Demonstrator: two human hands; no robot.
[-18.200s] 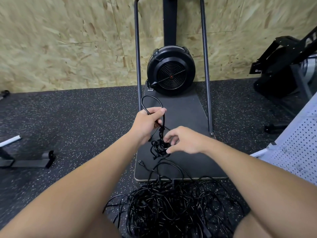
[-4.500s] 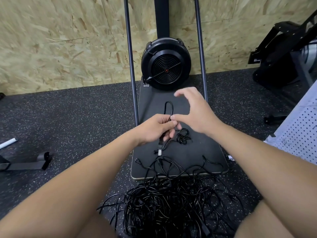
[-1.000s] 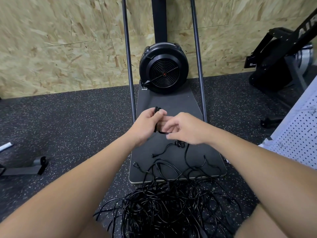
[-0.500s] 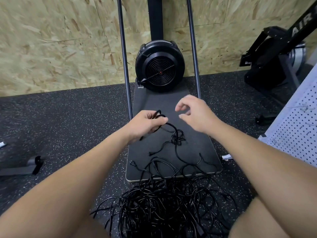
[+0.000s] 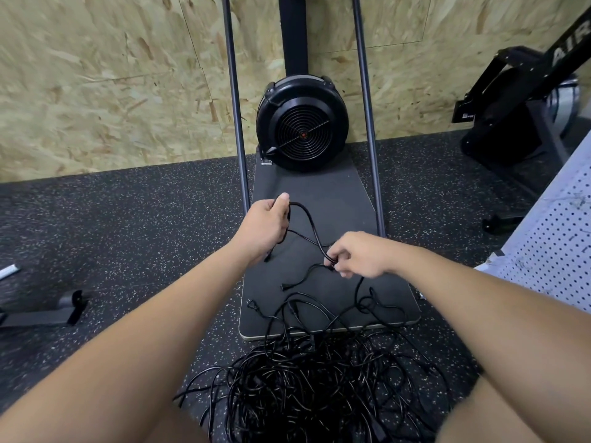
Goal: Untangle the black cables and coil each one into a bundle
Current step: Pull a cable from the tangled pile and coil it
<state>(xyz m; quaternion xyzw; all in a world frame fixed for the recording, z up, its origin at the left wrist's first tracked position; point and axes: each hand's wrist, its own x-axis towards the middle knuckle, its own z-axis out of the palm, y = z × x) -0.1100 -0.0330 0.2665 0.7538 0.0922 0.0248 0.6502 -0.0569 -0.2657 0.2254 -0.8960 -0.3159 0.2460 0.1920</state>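
Since half a second ago the right hand [image 5: 358,254] has dropped from open air to pinch the cable [image 5: 311,228], while the left hand [image 5: 267,223] keeps its closed hold on gathered loops. Coiling looks underway; next, that pinched slack needs lifting to the left hand. Below lies the tangled pile [image 5: 307,382], spilling off the platform [image 5: 329,193]. "AIR" shows on the black machine [image 5: 524,100].
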